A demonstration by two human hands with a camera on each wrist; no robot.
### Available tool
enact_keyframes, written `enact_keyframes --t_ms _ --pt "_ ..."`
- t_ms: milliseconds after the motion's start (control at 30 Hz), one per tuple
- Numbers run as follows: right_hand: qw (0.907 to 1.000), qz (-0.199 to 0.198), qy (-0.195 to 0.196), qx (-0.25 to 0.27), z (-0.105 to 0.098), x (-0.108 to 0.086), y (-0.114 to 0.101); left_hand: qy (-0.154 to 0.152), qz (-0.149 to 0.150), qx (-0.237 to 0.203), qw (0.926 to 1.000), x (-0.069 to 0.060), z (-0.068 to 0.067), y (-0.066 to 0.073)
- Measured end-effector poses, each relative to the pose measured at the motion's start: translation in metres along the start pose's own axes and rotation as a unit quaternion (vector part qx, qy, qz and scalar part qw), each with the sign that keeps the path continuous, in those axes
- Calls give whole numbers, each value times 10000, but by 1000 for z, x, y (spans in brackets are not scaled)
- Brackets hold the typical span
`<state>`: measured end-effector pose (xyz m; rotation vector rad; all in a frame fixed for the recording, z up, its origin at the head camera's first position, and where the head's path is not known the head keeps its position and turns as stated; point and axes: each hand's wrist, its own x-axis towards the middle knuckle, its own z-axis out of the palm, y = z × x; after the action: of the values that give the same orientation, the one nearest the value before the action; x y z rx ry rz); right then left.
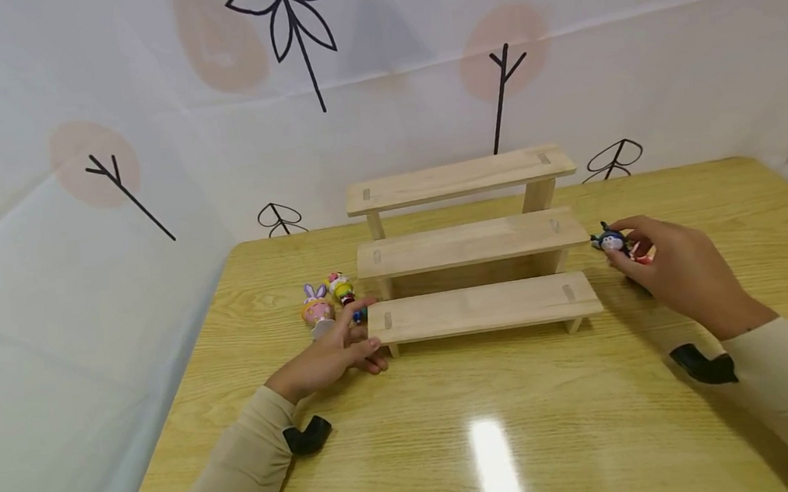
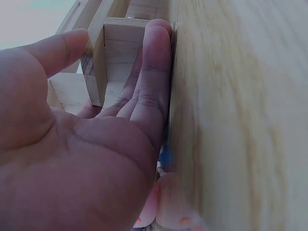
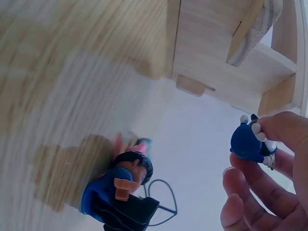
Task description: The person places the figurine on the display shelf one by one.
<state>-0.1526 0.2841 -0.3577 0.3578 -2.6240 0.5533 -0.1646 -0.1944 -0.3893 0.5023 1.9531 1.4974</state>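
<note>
A three-tier wooden display shelf [image 1: 484, 308] stands on the table. At the left end of its lowest board is my left hand [image 1: 336, 356], thumb at the front corner and index finger at the back corner. In the left wrist view the thumb touches the board's edge [image 2: 96, 72], while other fingers reach underneath. My right hand [image 1: 677, 268] pinches a small blue figurine [image 3: 246, 143] between thumb and fingers, right of the shelf. Another figurine [image 3: 122, 185], with black hair and blue clothes, lies on the table under that hand; the head view mostly hides it.
Left of the shelf lie a figurine with purple rabbit ears [image 1: 317, 309] and a yellow-and-white figurine [image 1: 342, 289], with a blue bit beside my left fingers. The wooden table [image 1: 410, 432] ends at a patterned cloth [image 1: 410, 104] behind. Black straps circle both wrists.
</note>
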Motion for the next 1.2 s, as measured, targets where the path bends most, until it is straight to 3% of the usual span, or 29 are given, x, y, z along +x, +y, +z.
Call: enact_keyframes --t_ms 167,533,967,1200 --pt "9998 -27 214 -20 -1 0 -3 15 16 62 10000 1 0 0" --pt "9882 -434 1314 655 -1 5 -18 61 -85 138 9999 2 -1 -1" --pt "9767 -535 1497 1441 8 24 -58 -54 -41 240 9997 4 -2 -3" --pt "9702 -536 1315 1963 20 35 -83 11 -112 268 9996 4 -1 -2"
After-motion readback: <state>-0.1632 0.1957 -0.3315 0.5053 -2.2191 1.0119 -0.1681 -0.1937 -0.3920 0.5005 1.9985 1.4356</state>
